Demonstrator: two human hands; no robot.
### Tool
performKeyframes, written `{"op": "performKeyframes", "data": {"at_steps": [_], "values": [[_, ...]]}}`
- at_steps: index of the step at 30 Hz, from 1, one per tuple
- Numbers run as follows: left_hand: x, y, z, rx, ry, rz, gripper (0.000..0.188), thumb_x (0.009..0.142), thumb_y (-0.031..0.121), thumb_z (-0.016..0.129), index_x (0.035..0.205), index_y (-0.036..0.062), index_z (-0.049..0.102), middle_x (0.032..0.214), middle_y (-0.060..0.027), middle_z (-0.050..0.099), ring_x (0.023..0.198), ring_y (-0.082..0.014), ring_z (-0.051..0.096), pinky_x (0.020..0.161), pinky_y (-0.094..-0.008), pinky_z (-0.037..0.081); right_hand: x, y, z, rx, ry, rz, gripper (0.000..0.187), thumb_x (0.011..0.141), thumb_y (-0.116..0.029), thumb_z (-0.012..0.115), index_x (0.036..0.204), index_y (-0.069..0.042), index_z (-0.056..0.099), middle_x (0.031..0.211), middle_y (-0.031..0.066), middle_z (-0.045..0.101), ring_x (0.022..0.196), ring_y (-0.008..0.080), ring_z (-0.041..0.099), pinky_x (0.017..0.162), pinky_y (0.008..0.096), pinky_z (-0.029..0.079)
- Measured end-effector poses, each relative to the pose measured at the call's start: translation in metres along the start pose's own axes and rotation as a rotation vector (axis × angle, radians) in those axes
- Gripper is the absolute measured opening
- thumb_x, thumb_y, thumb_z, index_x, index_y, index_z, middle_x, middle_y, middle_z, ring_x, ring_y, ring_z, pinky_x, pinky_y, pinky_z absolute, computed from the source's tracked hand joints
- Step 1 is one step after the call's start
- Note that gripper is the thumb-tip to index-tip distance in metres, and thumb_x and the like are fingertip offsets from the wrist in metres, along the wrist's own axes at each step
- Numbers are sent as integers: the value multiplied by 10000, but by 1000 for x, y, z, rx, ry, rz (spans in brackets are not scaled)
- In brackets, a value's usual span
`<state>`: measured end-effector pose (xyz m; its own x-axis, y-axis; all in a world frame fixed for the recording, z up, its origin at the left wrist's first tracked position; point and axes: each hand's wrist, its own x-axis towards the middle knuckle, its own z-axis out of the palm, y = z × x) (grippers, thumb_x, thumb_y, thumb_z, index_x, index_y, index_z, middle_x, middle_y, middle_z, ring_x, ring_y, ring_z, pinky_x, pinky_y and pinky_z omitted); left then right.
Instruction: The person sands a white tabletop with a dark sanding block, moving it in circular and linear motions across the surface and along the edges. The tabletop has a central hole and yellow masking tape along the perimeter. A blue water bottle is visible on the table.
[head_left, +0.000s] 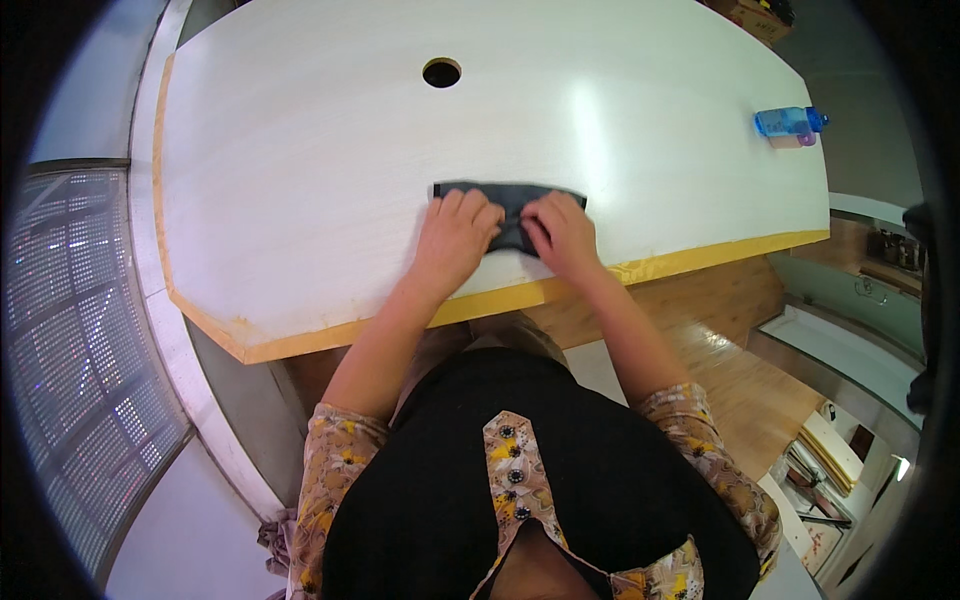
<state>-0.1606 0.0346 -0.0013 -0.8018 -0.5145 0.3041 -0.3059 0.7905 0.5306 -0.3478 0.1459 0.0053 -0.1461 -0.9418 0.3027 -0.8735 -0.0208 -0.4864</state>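
Note:
A dark grey, roughly rectangular piece of cloth (512, 194) with black ends lies on the white tabletop, close to its front edge. My left hand (458, 236) rests on its left part, with bent fingers gripping the fabric toward the middle. From the other side, my right hand (563, 236) pinches the same cloth with thumb and fingers. A small gap separates the two hands, and the cloth looks bunched there. My fingers hide part of its near edge.
The white table (300, 170) has yellow tape (300, 340) along its front and left edges. A round hole (441, 72) opens toward the back. At the far right stand a blue bottle (785, 122) and a pinkish object (790, 141). A perforated panel (85, 330) is on the left.

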Motion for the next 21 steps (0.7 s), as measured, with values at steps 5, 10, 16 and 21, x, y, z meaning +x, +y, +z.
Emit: {"op": "performKeyframes", "data": {"at_steps": [5,10,16,21], "values": [[-68,0,-33,6,-53,-101,219,844,167,768,1049,165,691,1014,-39,597,972,-279,575,838,-429,448,-19,-48,20,91,-166,-124,210,810,-141,790,993,-136,686,923,61,626,889,295,627,764,427,523],[-111,-53,-91,99,-36,-369,182,834,146,783,1000,146,709,1014,-62,622,993,-308,586,870,-448,454,35,-95,81,195,-206,-336,144,832,-207,753,942,-155,676,946,39,589,930,259,597,779,405,508],[-43,-116,-91,291,123,-372,221,903,141,741,1113,157,673,1114,-65,620,1094,-326,575,928,-472,450,144,-68,114,151,-81,-298,109,845,-171,753,915,-128,680,976,67,626,979,299,623,792,427,547],[11,-102,-54,223,74,-293,255,880,149,755,1120,153,669,1143,-80,628,1100,-345,567,932,-489,441,144,-25,92,77,-17,-200,126,865,-156,733,967,-112,674,1007,81,634,1017,315,626,836,438,541]]}}
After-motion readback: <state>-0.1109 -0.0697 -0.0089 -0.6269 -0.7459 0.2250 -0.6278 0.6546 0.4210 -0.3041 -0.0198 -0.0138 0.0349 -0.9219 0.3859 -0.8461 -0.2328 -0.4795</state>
